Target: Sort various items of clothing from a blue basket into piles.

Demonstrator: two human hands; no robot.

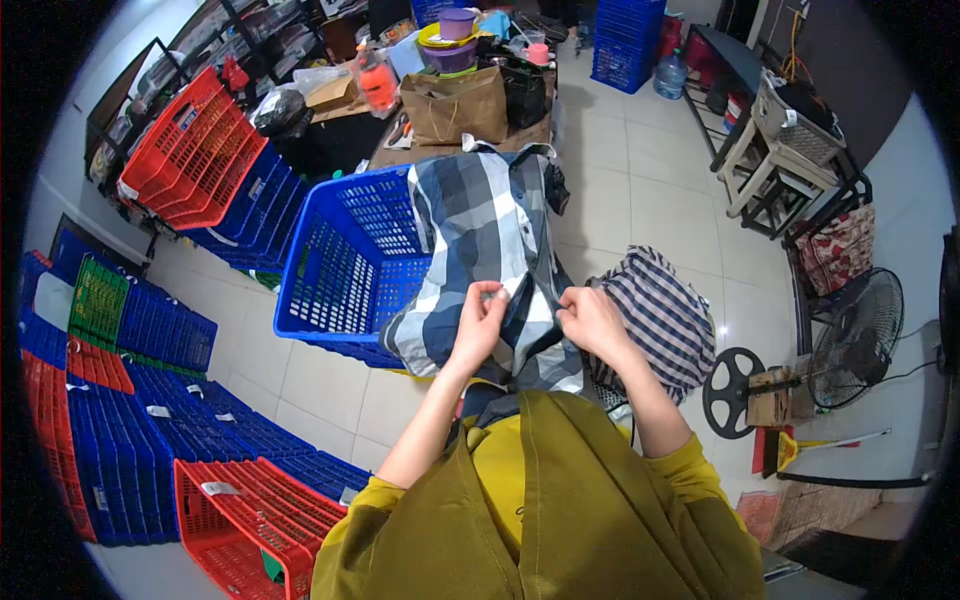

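A plaid button shirt (474, 199) in grey, white and navy lies spread before me, its left side overlapping a blue plastic basket (352, 339). The collar points away from me. With thumb and fingers, my left hand (480, 322) pinches the shirt near its front opening, towards the hem. My right hand (592, 321) has its fingers closed on the other side of that opening, and the cloth parts in a dark fold between both hands. To the right of my right hand sits a bundle of striped fabric (660, 319). What supports the shirt from below is mostly hidden.
Ahead, a cluttered table (386, 156) carries a brown paper bag (454, 105). Red baskets (199, 150) stand stacked at left, with more blue baskets (112, 442) below. A fan (859, 337) and a stool (780, 169) are at right. Blue crates (626, 45) stand farther off.
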